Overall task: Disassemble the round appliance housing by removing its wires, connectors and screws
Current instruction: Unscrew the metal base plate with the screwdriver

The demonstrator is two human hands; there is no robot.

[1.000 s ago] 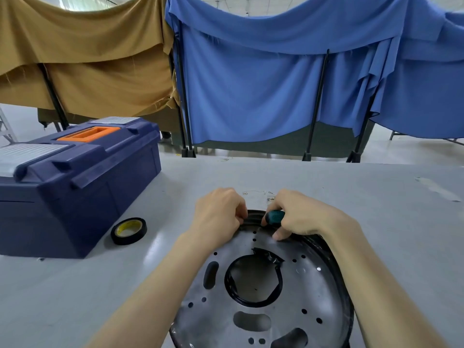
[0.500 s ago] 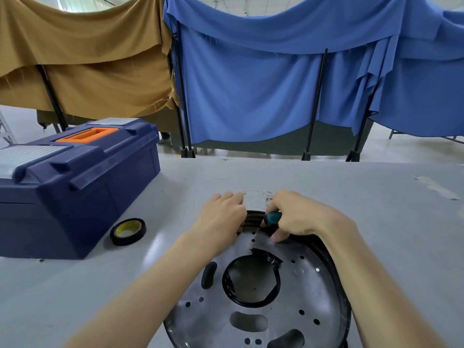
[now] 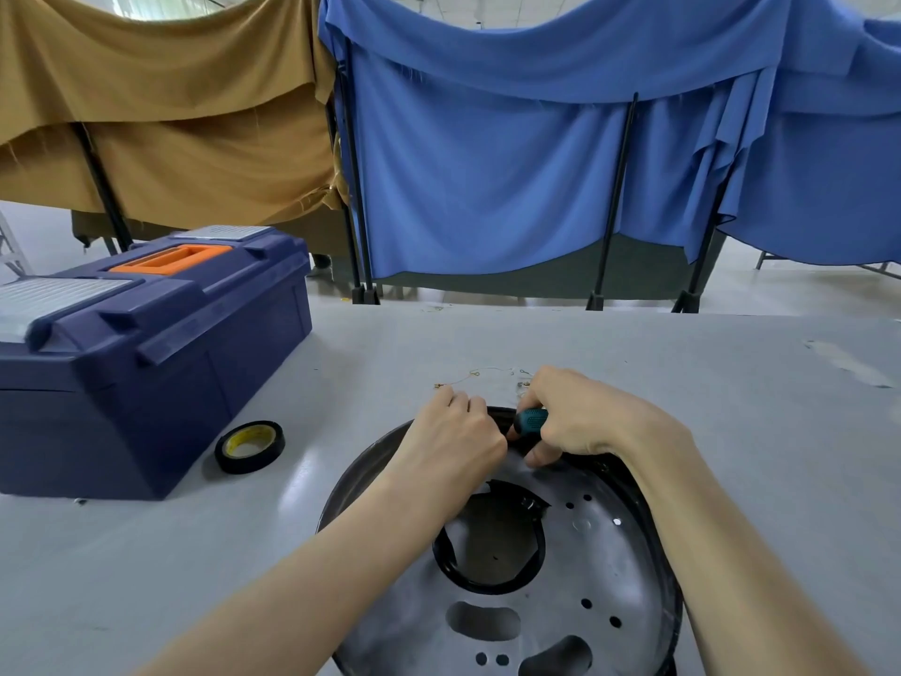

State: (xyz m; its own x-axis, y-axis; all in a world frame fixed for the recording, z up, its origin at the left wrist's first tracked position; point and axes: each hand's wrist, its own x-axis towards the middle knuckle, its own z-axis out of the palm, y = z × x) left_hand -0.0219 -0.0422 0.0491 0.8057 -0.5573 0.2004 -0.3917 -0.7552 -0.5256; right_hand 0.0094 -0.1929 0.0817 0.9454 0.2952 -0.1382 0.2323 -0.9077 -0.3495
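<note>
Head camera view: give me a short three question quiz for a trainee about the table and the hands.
1. True or false: the tape roll lies on the table between the toolbox and the round housing.
2. The right hand grips: A) pliers, B) a green-handled tool, C) a hammer.
3. Fill in: the toolbox's handle is ____.
Key: 1 true; 2 B; 3 orange.
</note>
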